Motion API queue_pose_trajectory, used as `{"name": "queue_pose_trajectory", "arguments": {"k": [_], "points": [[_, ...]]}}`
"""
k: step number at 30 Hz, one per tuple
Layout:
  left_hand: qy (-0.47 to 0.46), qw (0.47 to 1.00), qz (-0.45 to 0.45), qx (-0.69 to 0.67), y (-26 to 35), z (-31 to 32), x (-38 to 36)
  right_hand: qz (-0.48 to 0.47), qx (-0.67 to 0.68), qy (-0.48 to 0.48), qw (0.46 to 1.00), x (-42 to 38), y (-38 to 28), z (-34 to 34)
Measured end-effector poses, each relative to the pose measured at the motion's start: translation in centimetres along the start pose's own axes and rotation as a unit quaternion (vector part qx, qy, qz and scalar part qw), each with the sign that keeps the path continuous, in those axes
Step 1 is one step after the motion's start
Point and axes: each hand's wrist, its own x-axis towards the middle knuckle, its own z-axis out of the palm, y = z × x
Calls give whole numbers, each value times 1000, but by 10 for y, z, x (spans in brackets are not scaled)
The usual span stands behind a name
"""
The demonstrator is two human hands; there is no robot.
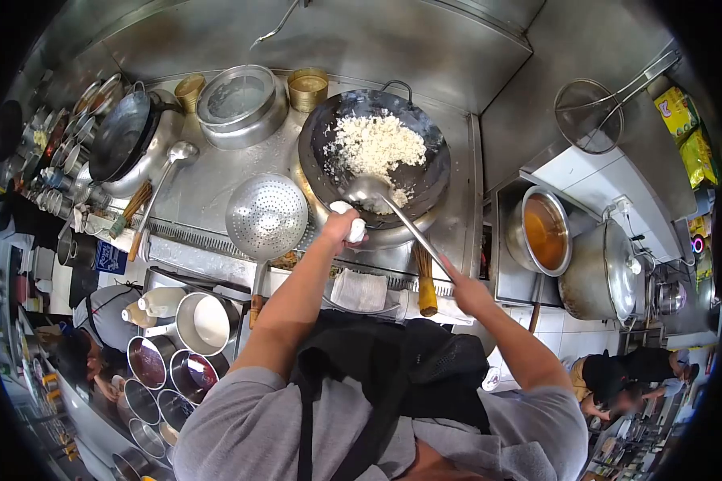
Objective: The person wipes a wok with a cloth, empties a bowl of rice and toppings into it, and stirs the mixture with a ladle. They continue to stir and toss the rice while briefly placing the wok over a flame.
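A dark wok (429, 132) on the stove holds white rice (381, 143), spread over its middle and far side. My left hand (345, 228) is closed around a folded white cloth (353, 227) at the wok's near left rim. In my right hand (472, 295) is the handle of a long metal ladle (413, 230), which slants up to the left. The ladle's bowl lies in the wok at the near edge of the rice.
A perforated strainer (266, 216) lies left of the wok. Behind it stands a lidded pot (243, 106). A bamboo brush (427, 290) is near my right hand. Right of the stove sits a pot of orange liquid (544, 228). Other people work at lower left and lower right.
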Motion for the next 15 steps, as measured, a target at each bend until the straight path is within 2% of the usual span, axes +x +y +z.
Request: {"name": "queue_pose_trajectory", "arguments": {"k": [2,4,6,7,8,9,10,11,12,13,14,15], "points": [[26,999,12,-34,-6,8,8,18,-6,-10,1000,-29,12,-21],[23,999,15,-44,-18,13,14,67,-68,-21,995,-40,10,-42],[-13,998,17,-63,-27,18,20,27,-48,43,998,-21,-9,-56],[-38,990,53,-124,-33,20,8,28,-62,45,997,-8,-19,-57],[-53,989,55,-125,-35,16,-21,28,-76,49,996,3,-25,-57],[-22,978,87,-187,-42,18,-57,24,-17,28,999,-2,-28,-57],[17,980,65,-188,-55,15,-86,27,-9,33,999,-23,-31,-61],[-19,985,42,-167,-67,6,-121,12,9,-19,1000,-58,-34,-70],[7,986,160,-36,-61,15,-157,-4,23,-74,997,-83,-33,-81],[-3,936,345,73,-68,7,-142,-3,25,-73,997,-94,-27,-94],[-11,844,507,176,-81,-1,-133,-17,49,-111,992,-107,-19,-102],[-1,960,279,5,-64,8,-119,-32,73,-151,985,-117,-11,-102]]}}
